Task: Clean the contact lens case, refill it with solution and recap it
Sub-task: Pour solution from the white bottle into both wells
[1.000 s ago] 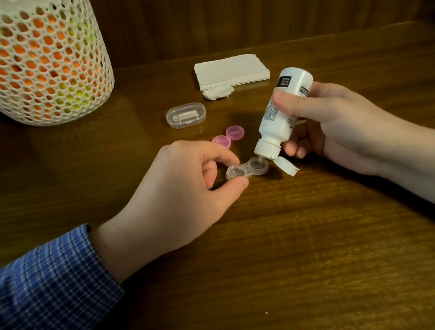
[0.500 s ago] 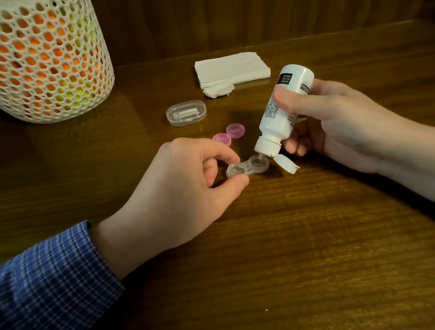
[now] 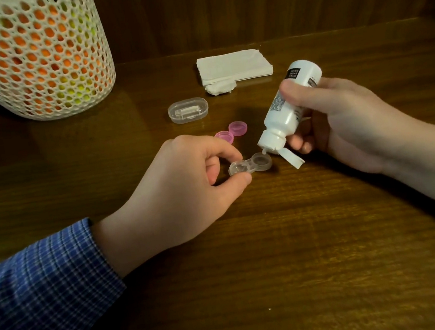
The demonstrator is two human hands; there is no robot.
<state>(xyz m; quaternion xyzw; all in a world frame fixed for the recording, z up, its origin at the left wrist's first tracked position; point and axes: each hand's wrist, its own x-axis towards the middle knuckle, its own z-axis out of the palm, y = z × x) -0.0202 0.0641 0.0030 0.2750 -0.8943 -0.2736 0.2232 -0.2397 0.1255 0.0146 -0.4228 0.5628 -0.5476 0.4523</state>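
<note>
A clear two-well contact lens case [image 3: 250, 164] lies on the wooden table [image 3: 279, 254], both wells uncapped. My left hand [image 3: 183, 189] pinches its left well between thumb and forefinger. My right hand [image 3: 344, 121] grips a white solution bottle [image 3: 286, 107], tipped nozzle-down with the tip just over the right well. The bottle's flip cap hangs open beside the nozzle. Two pink caps [image 3: 238, 128] lie just behind the case, one partly hidden by my left forefinger.
A small clear oval box [image 3: 188, 110] sits behind the caps. Folded white tissues [image 3: 233, 66] with a crumpled wad [image 3: 220, 88] lie at the back. A white mesh basket [image 3: 28, 57] stands at the back left before a wooden wall.
The bottle's nozzle has stayed over the right well, shifting only slightly. My left hand keeps its pinch on the case.
</note>
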